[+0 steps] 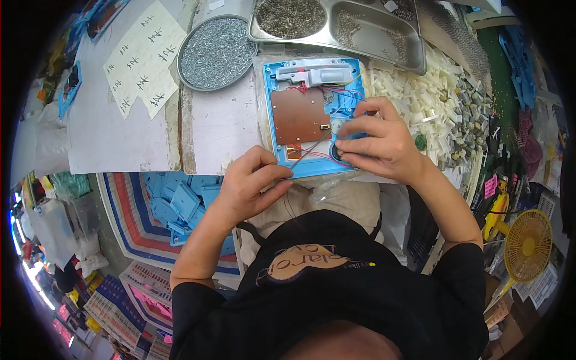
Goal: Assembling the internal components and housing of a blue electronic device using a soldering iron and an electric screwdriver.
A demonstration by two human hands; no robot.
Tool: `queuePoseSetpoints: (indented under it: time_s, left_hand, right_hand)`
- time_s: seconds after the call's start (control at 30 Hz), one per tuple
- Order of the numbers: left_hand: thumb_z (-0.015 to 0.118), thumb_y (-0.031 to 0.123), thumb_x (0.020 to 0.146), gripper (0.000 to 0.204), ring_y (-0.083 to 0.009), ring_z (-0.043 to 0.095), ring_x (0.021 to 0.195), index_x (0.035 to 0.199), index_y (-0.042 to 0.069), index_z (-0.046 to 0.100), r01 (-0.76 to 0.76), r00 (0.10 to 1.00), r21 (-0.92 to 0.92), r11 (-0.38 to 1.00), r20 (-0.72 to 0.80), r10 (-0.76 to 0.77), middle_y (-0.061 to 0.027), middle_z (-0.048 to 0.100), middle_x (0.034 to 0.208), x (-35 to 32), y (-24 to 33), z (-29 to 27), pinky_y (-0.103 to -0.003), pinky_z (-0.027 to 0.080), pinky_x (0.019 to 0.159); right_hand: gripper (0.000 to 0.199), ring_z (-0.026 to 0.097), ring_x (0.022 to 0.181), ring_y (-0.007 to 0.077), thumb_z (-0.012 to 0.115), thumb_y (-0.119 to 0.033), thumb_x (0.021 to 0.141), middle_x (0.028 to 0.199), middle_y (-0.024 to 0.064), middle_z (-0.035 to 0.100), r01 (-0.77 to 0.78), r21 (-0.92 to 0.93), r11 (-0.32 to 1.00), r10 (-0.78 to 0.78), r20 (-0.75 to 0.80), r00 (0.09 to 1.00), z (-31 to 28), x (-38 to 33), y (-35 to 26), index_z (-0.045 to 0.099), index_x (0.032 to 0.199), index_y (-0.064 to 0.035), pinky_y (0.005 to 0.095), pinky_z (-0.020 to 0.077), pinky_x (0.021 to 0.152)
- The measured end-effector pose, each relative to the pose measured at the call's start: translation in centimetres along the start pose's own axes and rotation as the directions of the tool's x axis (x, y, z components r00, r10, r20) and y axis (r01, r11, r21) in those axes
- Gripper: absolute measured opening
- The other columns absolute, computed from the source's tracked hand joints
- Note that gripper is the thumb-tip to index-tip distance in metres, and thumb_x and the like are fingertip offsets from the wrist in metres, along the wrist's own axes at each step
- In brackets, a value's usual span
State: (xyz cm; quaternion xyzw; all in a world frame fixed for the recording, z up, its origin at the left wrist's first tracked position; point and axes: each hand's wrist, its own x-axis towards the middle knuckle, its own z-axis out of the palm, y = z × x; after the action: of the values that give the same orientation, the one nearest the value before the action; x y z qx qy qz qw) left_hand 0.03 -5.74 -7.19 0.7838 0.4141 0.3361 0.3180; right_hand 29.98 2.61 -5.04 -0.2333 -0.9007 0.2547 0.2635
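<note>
A light-blue plastic housing (312, 170) lies open at the table's near edge. A brown circuit board (297, 117) sits inside it, with a white and grey module (324, 75) along its far side. Red, yellow and dark wires run between these parts. At the near left corner, my left hand (252, 183) is closed, pinching a thin dark wire (309, 150) that crosses from the board. My right hand (384, 144) reaches over the right side, its thumb and forefinger closed on a round dark part (334, 150) inside the housing. Those fingers partly cover it.
A round tray (217, 54) of small screws stands at the far left, beside marked paper (144, 57). A metal compartment tray (336, 43) holds small metal parts. White plastic pieces (414, 108) are heaped right. Blue shells (183, 201) fill a striped bag (129, 222); a yellow fan (528, 246) stands right.
</note>
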Motion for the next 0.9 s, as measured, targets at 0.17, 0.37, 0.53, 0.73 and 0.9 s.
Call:
queuePoseSetpoints:
  time_s: [0.17,0.37,0.53,0.73,0.9]
  left_hand:
    - [0.085,0.005,0.072,0.028,-0.0235,0.061,0.072,0.097,0.009,0.074,0.012,1.0,0.041,0.999,0.017,-0.013,-0.0065,0.057,0.084,0.1,0.1,0.1,-0.035,0.049,0.059]
    - [0.085,0.005,0.071,0.03,-0.0238,0.061,0.073,0.099,0.009,0.073,0.051,0.995,0.055,0.997,0.085,-0.056,-0.0066,0.058,0.085,0.3,1.1,-0.8,-0.035,0.049,0.06]
    - [0.084,0.005,0.072,0.029,-0.0244,0.06,0.074,0.1,0.007,0.073,0.055,0.966,0.134,0.99,0.245,-0.087,-0.0078,0.057,0.085,2.2,2.1,-2.3,-0.034,0.048,0.063]
    - [0.079,0.008,0.079,0.022,-0.0277,0.065,0.079,0.1,0.007,0.072,-0.065,0.925,0.068,0.996,0.379,0.034,-0.0102,0.066,0.093,9.9,4.7,-5.4,-0.037,0.052,0.067]
    - [0.072,0.01,0.084,0.012,-0.0307,0.067,0.083,0.095,0.008,0.07,-0.377,0.909,0.258,0.889,0.289,0.301,-0.0088,0.067,0.094,22.6,2.4,0.3,-0.04,0.055,0.072]
  right_hand:
    - [0.031,0.055,0.104,0.0316,0.084,-0.009,0.072,0.104,0.005,0.071,-0.044,-0.092,0.995,0.038,-0.074,0.997,-1.0,-0.4,-1.2,0.077,0.103,-0.0113,0.0419,0.0481,0.088]
    - [0.028,0.058,0.101,0.0285,0.073,-0.001,0.072,0.105,0.0084,0.067,-0.356,-0.35,0.866,0.347,-0.091,0.934,-7.8,-4.3,0.9,0.074,0.099,-0.0096,0.0387,0.051,0.085]
    - [0.023,0.058,0.101,0.029,0.07,-0.002,0.071,0.1,0.0067,0.064,-0.254,-0.446,0.858,0.31,0.055,0.949,-7.3,-3.5,2.3,0.071,0.093,-0.0079,0.0388,0.0523,0.084]
    - [0.025,0.057,0.1,0.0303,0.073,-0.001,0.067,0.103,0.0068,0.062,-0.225,-0.448,0.866,0.302,0.109,0.947,-8.7,-3.0,3.3,0.062,0.088,-0.0065,0.0393,0.0512,0.087]
    - [0.021,0.059,0.087,0.0314,0.069,-0.001,0.068,0.091,0.0096,0.063,-0.369,-0.233,0.9,0.37,-0.042,0.928,-9.9,-3.8,2.6,0.054,0.082,-0.0029,0.0382,0.051,0.079]
